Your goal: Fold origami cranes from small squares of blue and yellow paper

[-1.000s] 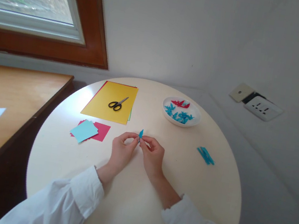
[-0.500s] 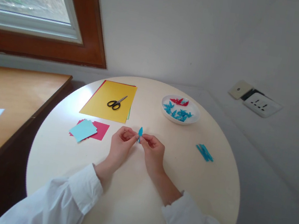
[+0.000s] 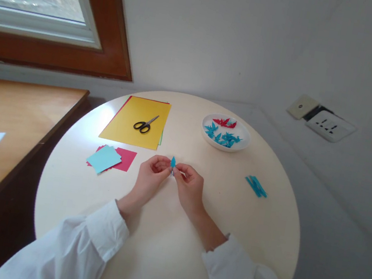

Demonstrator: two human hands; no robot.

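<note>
A small folded blue paper piece (image 3: pixel 173 161) stands upright between my two hands above the middle of the round cream table (image 3: pixel 160 249). My left hand (image 3: pixel 151 179) pinches it from the left with thumb and fingertips closed. From the right, my right hand (image 3: pixel 189 185) pinches the same piece, fingers curled. Both wrists rest near the tabletop.
Black scissors (image 3: pixel 144 124) lie on a yellow sheet (image 3: pixel 137 122) at the back left. A light blue square (image 3: pixel 105 158) overlaps a red square (image 3: pixel 126 159). A white dish (image 3: pixel 242 145) holds several blue and red folded pieces. Blue paper strips (image 3: pixel 255 186) lie to the right. A wooden desk (image 3: pixel 8 114) stands left.
The hands have stayed together on the blue piece, with slight finger shifts. The view has tilted a little, so everything sits slightly higher in the picture.
</note>
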